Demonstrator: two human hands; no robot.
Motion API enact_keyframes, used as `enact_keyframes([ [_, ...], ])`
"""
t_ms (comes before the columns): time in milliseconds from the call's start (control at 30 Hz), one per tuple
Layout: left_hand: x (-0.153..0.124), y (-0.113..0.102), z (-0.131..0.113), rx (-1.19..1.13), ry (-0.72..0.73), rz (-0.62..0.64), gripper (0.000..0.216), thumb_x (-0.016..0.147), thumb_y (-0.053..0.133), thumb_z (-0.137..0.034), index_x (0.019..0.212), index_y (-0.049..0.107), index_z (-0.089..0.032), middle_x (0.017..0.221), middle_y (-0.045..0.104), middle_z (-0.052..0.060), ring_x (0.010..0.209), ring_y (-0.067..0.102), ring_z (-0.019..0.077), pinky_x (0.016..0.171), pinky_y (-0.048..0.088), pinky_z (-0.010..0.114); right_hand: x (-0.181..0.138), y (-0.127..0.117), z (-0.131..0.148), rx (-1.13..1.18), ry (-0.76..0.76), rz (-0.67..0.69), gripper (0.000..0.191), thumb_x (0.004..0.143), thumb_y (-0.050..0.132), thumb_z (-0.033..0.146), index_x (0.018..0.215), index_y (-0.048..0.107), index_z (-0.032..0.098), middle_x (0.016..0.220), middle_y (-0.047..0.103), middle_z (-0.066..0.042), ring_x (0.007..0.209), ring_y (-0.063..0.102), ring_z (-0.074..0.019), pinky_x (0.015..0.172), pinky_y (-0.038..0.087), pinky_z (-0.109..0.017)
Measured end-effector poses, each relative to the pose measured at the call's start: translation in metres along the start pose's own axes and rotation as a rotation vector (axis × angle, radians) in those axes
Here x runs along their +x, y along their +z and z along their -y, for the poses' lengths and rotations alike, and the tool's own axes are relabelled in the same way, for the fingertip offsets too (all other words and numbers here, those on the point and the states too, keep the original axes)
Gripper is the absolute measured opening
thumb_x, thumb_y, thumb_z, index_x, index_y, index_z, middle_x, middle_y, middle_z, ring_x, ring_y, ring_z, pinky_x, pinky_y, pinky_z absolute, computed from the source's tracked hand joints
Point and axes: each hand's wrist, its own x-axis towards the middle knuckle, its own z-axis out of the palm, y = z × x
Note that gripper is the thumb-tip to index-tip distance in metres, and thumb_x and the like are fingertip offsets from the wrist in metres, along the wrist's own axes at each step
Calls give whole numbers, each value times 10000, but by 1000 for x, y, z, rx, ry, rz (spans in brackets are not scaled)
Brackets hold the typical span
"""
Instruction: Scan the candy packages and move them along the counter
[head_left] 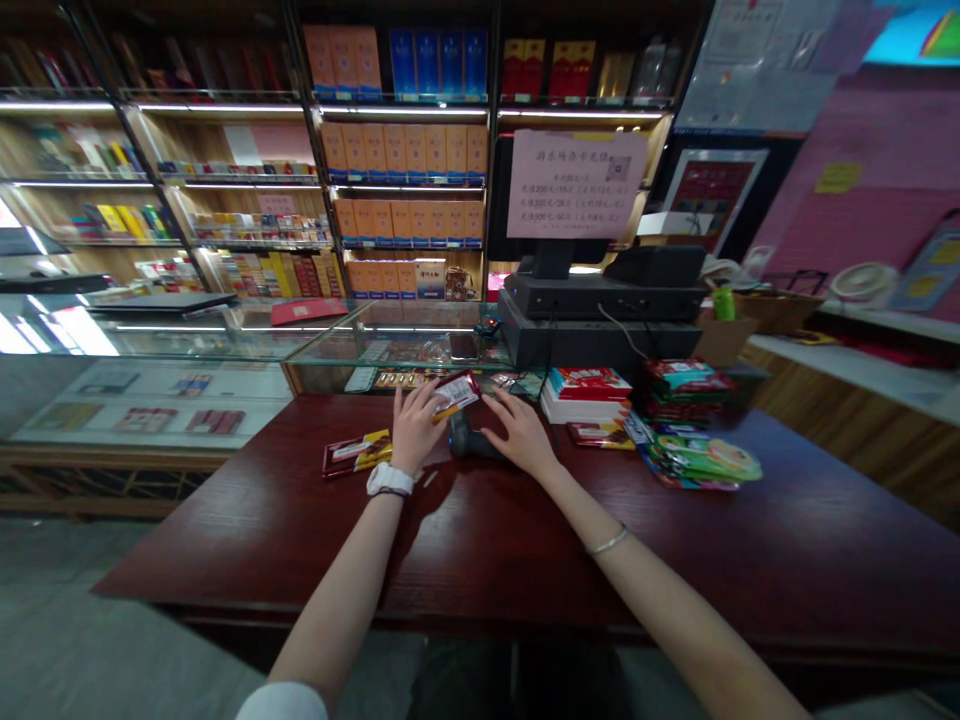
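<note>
My left hand (418, 425), with a white watch on the wrist, grips a chocolate bar (457, 393) in a dark red and yellow wrapper, its pale barcode label facing up. Just beyond the bar's right end is my right hand (523, 432), fingers and thumb apart with nothing between them. Under the bar, between both hands, a black handheld barcode scanner (474, 443) lies on the dark red wooden table (487, 540); part of it is hidden. To the left of my left hand, similar wrapped bars (352, 455) lie flat on the tabletop.
A stack of red and white boxes (585, 395) stands behind my right hand, beside another wrapped bar (600, 435). Green packets (701, 458) and a pile of packs (686, 385) lie farther right. A register (596, 300) and glass counter (390, 335) border the back.
</note>
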Motion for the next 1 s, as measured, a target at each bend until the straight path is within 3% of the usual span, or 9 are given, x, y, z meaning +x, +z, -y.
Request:
enact_keyframes([
  [233, -2, -3, -27, -33, 162, 72, 233, 858, 637, -208, 1079, 682, -263, 1439, 585, 54, 1301, 553, 270, 1249, 176, 592, -21, -29, -44, 32, 14, -60, 699, 905, 641, 328, 1536, 341, 289, 1547, 430, -104, 1421, 412, -286, 1164, 371, -516],
  [467, 9, 5, -61, -106, 246, 157, 234, 851, 622, -175, 1051, 689, -277, 1414, 608, 45, 1293, 563, 270, 1236, 217, 608, -42, -39, -65, 126, 122, -14, 908, 833, 717, 339, 1579, 200, 306, 1592, 365, -111, 1465, 352, -295, 1178, 323, -545],
  [667, 25, 22, -78, -147, 319, 222, 220, 852, 606, -162, 1025, 690, -268, 1414, 608, 33, 1329, 534, 264, 1251, 171, 605, -45, -46, -69, 1, 228, 0, 867, 829, 693, 290, 1563, 234, 331, 1616, 325, -92, 1487, 303, -310, 1197, 191, -629],
  [1000, 11, 23, -80, -196, 281, 213, 228, 856, 580, -150, 1038, 662, -262, 1414, 609, 39, 1359, 513, 256, 1244, 185, 599, -44, -43, -64, 157, 173, -11, 640, 820, 689, 298, 1412, 448, 276, 1574, 385, -126, 1464, 354, -312, 1184, 234, -623],
])
